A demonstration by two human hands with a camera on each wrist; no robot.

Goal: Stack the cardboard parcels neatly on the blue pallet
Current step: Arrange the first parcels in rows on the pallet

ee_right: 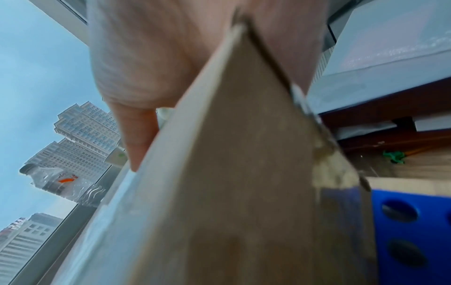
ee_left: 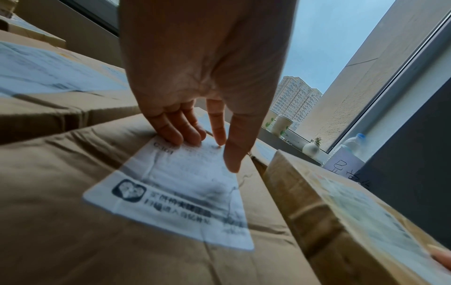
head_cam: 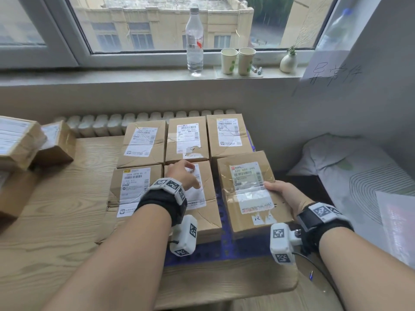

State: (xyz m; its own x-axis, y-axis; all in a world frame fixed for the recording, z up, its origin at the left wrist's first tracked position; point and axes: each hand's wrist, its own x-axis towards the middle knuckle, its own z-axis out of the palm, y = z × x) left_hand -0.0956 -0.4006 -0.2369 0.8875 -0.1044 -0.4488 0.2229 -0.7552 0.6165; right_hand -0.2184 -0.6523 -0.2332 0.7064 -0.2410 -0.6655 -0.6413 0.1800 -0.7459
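Observation:
Several labelled cardboard parcels lie in two rows on the blue pallet point(head_cam: 224, 250) point(ee_right: 410, 221). My right hand point(head_cam: 285, 194) grips the near right edge of the front-right parcel point(head_cam: 249, 191) point(ee_right: 244, 192), thumb point(ee_right: 136, 142) on top, the other fingers hidden beneath. That parcel point(ee_left: 341, 212) sits tilted, its near end raised above the pallet, with a gap beside the middle front parcel point(head_cam: 202, 212) point(ee_left: 171, 192). My left hand point(head_cam: 184, 173) rests on that parcel's white label, fingertips point(ee_left: 185, 133) straight and touching down on it.
Two loose parcels point(head_cam: 20, 140) point(head_cam: 56, 142) sit on the wooden table point(head_cam: 67, 221) at the far left. A radiator point(head_cam: 112, 124) runs behind the pallet. The windowsill holds a water bottle point(head_cam: 195, 41), paper cups point(head_cam: 229, 60) and a small vase point(head_cam: 288, 61). A bed point(head_cam: 348, 167) lies right.

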